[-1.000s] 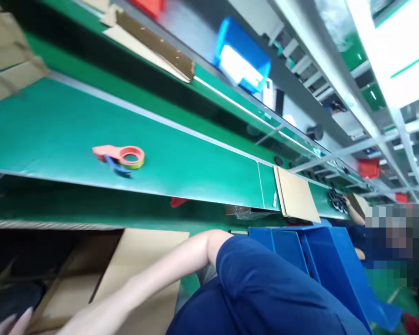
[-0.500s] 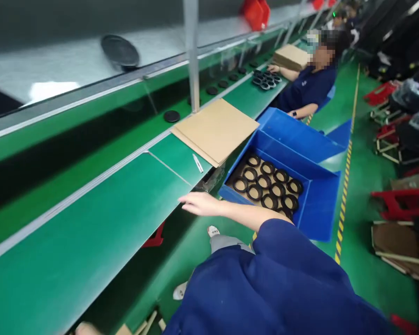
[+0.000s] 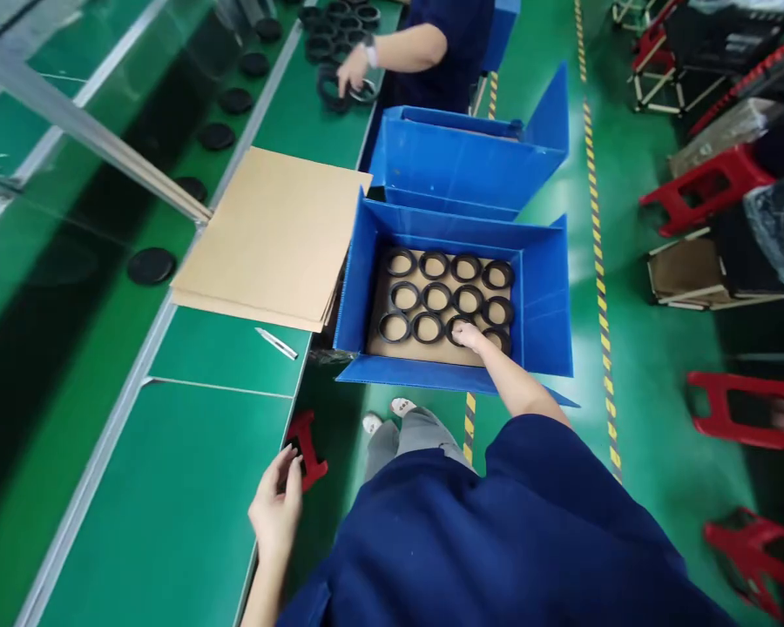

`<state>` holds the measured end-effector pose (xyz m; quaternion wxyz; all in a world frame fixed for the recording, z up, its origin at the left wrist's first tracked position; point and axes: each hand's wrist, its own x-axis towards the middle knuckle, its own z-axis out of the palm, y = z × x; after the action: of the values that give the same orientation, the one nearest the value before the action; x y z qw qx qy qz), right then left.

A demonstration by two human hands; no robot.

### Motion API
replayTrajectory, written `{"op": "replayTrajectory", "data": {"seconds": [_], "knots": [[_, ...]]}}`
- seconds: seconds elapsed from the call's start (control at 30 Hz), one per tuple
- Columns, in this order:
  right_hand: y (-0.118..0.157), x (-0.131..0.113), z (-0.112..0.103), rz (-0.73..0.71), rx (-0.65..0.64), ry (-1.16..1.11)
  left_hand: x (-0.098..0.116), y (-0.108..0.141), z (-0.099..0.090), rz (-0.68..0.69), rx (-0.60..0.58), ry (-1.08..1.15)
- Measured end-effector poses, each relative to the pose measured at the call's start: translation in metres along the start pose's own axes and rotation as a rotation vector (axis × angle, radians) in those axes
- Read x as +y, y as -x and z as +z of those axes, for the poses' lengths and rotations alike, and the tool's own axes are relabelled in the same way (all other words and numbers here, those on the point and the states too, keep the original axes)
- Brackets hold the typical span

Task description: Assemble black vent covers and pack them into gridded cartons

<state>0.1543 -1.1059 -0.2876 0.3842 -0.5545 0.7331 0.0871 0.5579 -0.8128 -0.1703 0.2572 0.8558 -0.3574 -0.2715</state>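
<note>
Black rubber rings [image 3: 436, 297] stand in rows on a tan cardboard liner [image 3: 382, 326] inside a blue corrugated plastic bin [image 3: 463, 233]. My right hand [image 3: 467, 335] reaches down into the bin, its fingers on a ring in the bottom row. Whether it grips that ring, I cannot tell. My left hand [image 3: 275, 505] hangs beyond the front edge of the green workbench [image 3: 215, 435], fingers apart and holding nothing. A red plastic stool [image 3: 306, 448] lies just next to those fingers.
A stack of cardboard sheets [image 3: 267, 239] lies on the bench beside the bin, with a slim silver tool [image 3: 276, 343] nearby. A second blue bin [image 3: 463, 161] stands behind. A co-worker's hand [image 3: 353, 78] rests on black rings. Black discs [image 3: 150, 266] sit on a lower belt.
The view has swung from steeply tilted to nearly level. My right hand has moved from over the bench into the bin onto the rings. My left hand has come into view.
</note>
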Motion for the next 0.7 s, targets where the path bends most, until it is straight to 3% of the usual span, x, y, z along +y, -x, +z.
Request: {"op": "replayTrajectory", "data": {"seconds": [0.1, 0.2, 0.3, 0.4, 0.53, 0.7], "knots": [[-0.001, 0.051, 0.004, 0.105, -0.077, 0.027, 0.034, -0.034, 0.015, 0.161, -0.094, -0.045], [0.003, 0.085, -0.005, 0.199, -0.065, 0.036, 0.072, -0.068, 0.035, 0.372, -0.147, -0.038], [0.008, 0.099, -0.017, 0.261, 0.003, 0.039, 0.114, -0.095, 0.063, 0.593, -0.265, -0.018], [0.000, 0.099, -0.022, 0.243, 0.037, 0.037, 0.157, -0.118, 0.101, 0.764, -0.503, -0.077], [-0.037, 0.094, -0.012, 0.196, 0.011, 0.026, 0.202, -0.148, 0.182, 0.831, -0.761, -0.389], [-0.093, 0.089, 0.006, 0.243, -0.012, 0.008, 0.231, -0.184, 0.311, 0.548, -0.831, -0.831]]}}
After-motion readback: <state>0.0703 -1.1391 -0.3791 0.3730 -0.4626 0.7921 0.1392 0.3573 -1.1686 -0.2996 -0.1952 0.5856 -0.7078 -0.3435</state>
